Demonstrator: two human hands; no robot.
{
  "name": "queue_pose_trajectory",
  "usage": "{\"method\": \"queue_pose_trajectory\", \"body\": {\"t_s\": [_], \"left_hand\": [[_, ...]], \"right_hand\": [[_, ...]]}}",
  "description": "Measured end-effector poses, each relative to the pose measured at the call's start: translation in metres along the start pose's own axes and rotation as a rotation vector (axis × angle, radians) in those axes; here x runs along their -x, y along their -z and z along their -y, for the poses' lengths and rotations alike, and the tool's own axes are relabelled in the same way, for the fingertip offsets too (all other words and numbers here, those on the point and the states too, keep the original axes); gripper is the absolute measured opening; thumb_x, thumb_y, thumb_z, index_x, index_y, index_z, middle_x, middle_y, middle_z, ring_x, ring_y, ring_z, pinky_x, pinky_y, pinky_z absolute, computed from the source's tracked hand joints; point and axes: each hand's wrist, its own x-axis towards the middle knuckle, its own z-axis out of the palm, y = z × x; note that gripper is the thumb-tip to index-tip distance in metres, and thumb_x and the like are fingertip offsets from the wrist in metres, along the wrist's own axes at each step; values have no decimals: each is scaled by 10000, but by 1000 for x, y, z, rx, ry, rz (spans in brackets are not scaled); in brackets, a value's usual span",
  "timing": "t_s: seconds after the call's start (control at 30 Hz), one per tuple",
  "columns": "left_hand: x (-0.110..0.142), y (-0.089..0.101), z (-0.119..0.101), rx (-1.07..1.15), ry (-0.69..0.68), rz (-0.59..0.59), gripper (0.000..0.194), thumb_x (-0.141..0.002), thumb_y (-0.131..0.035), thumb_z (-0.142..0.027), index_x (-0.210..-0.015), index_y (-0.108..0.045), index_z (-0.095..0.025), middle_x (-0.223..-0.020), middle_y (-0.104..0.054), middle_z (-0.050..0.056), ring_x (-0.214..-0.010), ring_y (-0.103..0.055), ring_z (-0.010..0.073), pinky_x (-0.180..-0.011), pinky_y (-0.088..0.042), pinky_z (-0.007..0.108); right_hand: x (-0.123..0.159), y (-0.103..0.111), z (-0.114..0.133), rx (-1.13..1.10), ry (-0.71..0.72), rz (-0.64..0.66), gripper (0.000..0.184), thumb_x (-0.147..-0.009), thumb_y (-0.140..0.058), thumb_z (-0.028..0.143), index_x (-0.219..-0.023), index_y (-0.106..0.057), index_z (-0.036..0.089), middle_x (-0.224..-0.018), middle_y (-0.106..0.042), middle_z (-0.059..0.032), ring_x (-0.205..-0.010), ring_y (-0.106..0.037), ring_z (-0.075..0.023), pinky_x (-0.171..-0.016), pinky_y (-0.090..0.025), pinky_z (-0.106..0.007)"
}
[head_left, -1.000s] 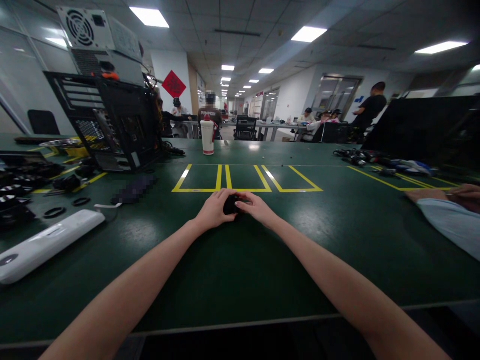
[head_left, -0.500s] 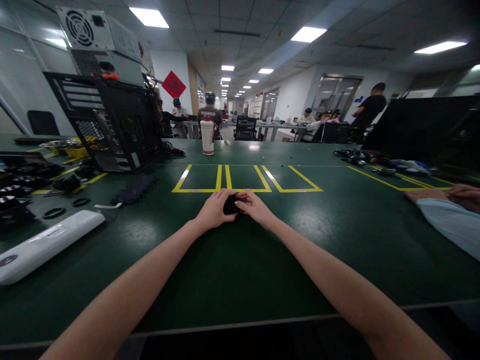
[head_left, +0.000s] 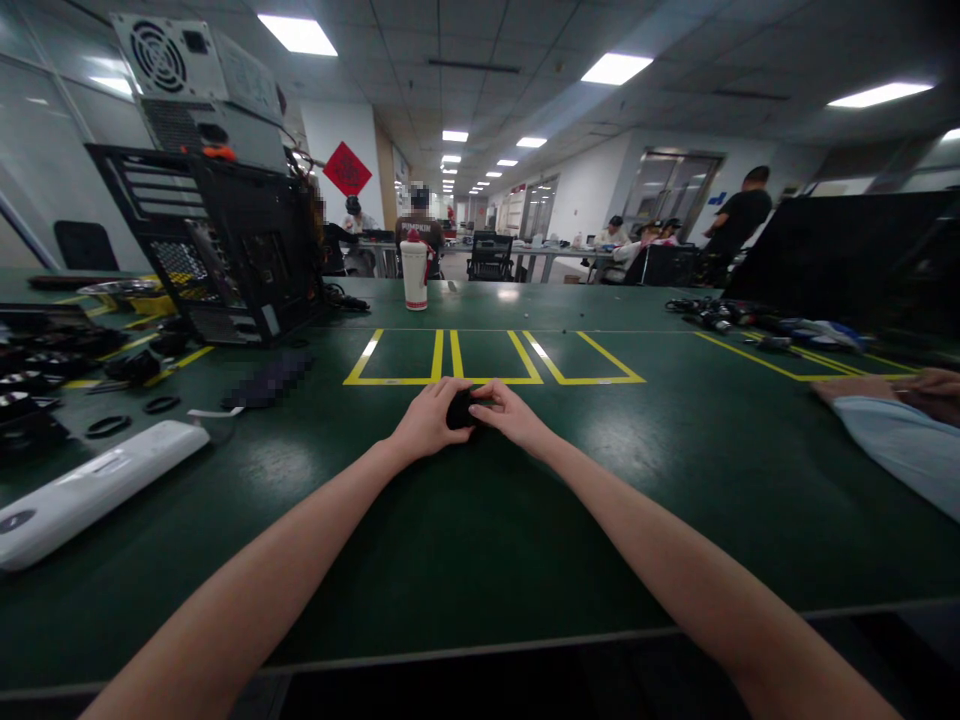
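Observation:
A small black rounded object [head_left: 459,411] is between my two hands, low over the green table [head_left: 450,540]; its kind is too dark to make out. My left hand [head_left: 427,420] wraps around its left side, with the thumb below and the fingers over the top. From the right, my right hand [head_left: 511,415] pinches at the object's edge with thumb and fingertips. Just beyond the hands lie yellow tape outlines [head_left: 491,380] on the tabletop. Part of the black object is hidden by my fingers.
A white cup [head_left: 415,275] stands beyond the tape. To the left are an open computer case [head_left: 225,240], black rings [head_left: 109,427] and a long white device [head_left: 105,490]. Another person's sleeve [head_left: 900,440] rests at the right, near cables [head_left: 712,312].
My hands and the black object stay almost in place. At the right, the other person's hands have shifted slightly.

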Motion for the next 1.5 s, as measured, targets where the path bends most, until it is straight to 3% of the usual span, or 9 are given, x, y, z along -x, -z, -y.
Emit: {"method": "queue_pose_trajectory", "body": {"t_s": [0.27, 0.47, 0.7, 0.9, 1.1, 1.3, 1.5], "left_hand": [[0, 2, -2, 10, 2, 1, 561, -635, -633, -266, -1135, -383, -225, -1091, -496, 47, -1000, -487, 226, -852, -416, 384], [0, 1, -1, 0, -1, -1, 565, -630, -634, -255, -1136, -385, -224, -1090, -499, 50, -994, -497, 228, -844, -422, 390], [-1, -1, 2, 8, -13, -8, 567, -623, -641, -268, -1127, -388, -222, -1083, -502, 48, -989, -497, 224, -852, -415, 385], [0, 0, 0, 8, -14, -1, 553, -632, -631, -267, -1126, -386, -223, -1073, -502, 45, -980, -494, 221, -844, -417, 375], [0, 1, -1, 4, -2, 5, 553, -630, -632, -263, -1124, -388, -220, -1078, -500, 49, -983, -494, 225, -844, -415, 381], [0, 1, -2, 23, 9, 6, 565, -625, -640, -257, -1131, -390, -231, -1089, -498, 45, -995, -491, 226, -844, -413, 393], [0, 2, -3, 37, 17, 8, 554, -625, -643, -252, -1122, -397, -234, -1078, -503, 40, -991, -495, 223, -848, -416, 393]], "right_hand": [[0, 1, 1, 27, -48, 6, 329, -700, -588, 253, -1008, -492, 194, -1059, -510, -61, -960, -512, -177, -856, -420, -397], [1, 2, 3, 43, -33, 19, 365, -622, -663, 198, -929, -465, 185, -966, -524, -42, -953, -513, -172, -862, -421, -383], [-1, -1, 1, -4, 14, -17, 209, -683, -603, 256, -835, -476, 190, -927, -530, -23, -900, -528, -159, -829, -436, -375], [-1, 1, 1, 22, -27, 2, 297, -702, -583, 237, -982, -497, 184, -1034, -525, -55, -961, -512, -168, -869, -412, -382], [0, 2, 0, 42, -19, 4, 370, -622, -667, 224, -935, -473, 183, -971, -526, -40, -951, -514, -172, -858, -425, -378], [0, -1, 1, 10, -10, -25, 218, -693, -599, 284, -858, -488, 194, -911, -544, -21, -921, -520, -162, -842, -435, -374], [0, 0, 2, 21, -47, -26, 291, -702, -591, 250, -976, -507, 198, -999, -538, -44, -933, -522, -166, -844, -434, -384]]}}
